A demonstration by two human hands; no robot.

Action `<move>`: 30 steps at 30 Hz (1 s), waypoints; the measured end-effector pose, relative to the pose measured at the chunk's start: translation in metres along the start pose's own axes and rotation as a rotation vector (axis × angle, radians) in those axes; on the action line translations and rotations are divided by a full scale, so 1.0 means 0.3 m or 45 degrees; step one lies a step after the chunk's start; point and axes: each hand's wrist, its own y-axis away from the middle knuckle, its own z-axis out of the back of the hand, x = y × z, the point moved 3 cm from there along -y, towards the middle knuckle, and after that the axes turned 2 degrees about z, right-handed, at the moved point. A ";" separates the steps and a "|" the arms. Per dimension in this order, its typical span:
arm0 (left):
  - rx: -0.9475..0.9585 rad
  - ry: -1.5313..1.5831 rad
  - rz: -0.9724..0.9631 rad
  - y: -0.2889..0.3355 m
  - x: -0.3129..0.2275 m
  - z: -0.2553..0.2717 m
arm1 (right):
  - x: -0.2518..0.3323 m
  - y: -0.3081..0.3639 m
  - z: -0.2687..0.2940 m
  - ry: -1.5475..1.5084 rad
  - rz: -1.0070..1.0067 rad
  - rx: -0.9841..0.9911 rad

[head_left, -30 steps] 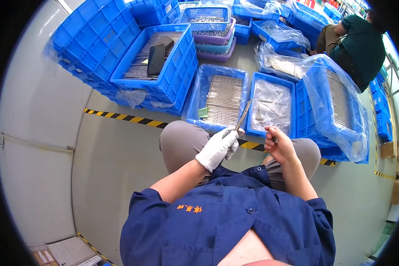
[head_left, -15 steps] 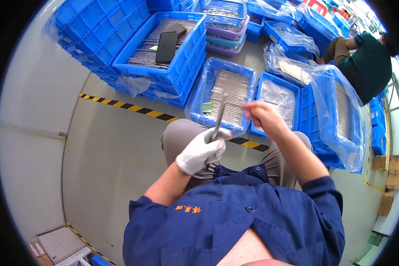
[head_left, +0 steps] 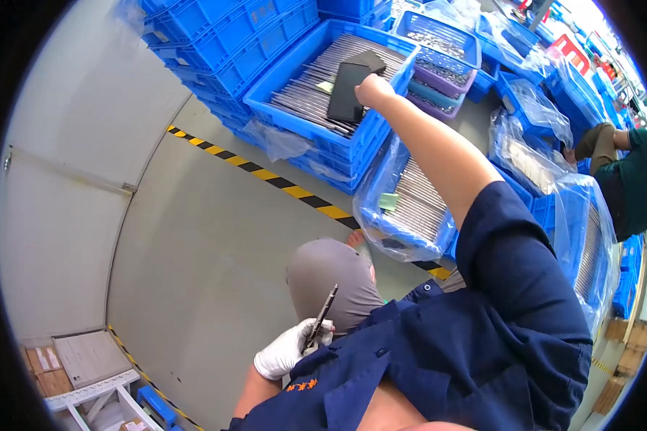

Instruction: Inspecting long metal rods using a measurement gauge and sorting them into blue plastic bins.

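My left hand [head_left: 289,351], in a white glove, is closed round a slim dark metal rod [head_left: 326,310] with lighter bands, which points up and away from my lap. My bare right hand [head_left: 374,90] reaches far forward, its fingers bent at the right edge of a black smartphone [head_left: 347,93]; the fingertips are partly hidden. The phone lies across rows of metal rods [head_left: 303,95] in the upper blue crate [head_left: 302,122]. Behind it, partly covered, sits a dark block [head_left: 369,60]. A pale paper slip [head_left: 326,87] lies just left of the phone.
A lower plastic-lined crate [head_left: 366,215] holds more metal rods and a green slip [head_left: 389,201]. Tall blue crates [head_left: 208,54] stand on the left, purple and teal bins [head_left: 438,90] beyond. A person [head_left: 629,183] sits at right. Yellow-black tape [head_left: 266,179] crosses the floor.
My right hand has gone from above the lower crate forward to the phone. My left hand has drawn back toward my lap with the rod. The whole view has turned left.
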 end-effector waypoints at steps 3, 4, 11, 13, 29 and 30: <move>-0.014 -0.031 0.036 0.021 -0.041 0.010 | 0.036 -0.106 -0.034 0.416 0.181 0.304; -0.035 -0.099 0.084 0.020 -0.046 0.015 | 0.035 -0.137 -0.039 0.540 0.263 0.338; 0.036 -0.387 0.049 0.024 -0.118 0.024 | 0.063 -0.220 -0.078 0.585 0.166 0.309; 0.019 -0.369 0.039 0.032 -0.105 0.040 | 0.034 -0.238 -0.081 0.550 0.050 0.300; -0.426 0.369 -0.188 0.070 -0.058 0.010 | -0.004 0.485 0.235 -2.012 0.411 -0.012; -0.482 0.315 -0.294 0.058 -0.065 0.012 | 0.001 0.604 0.269 -2.022 0.565 0.046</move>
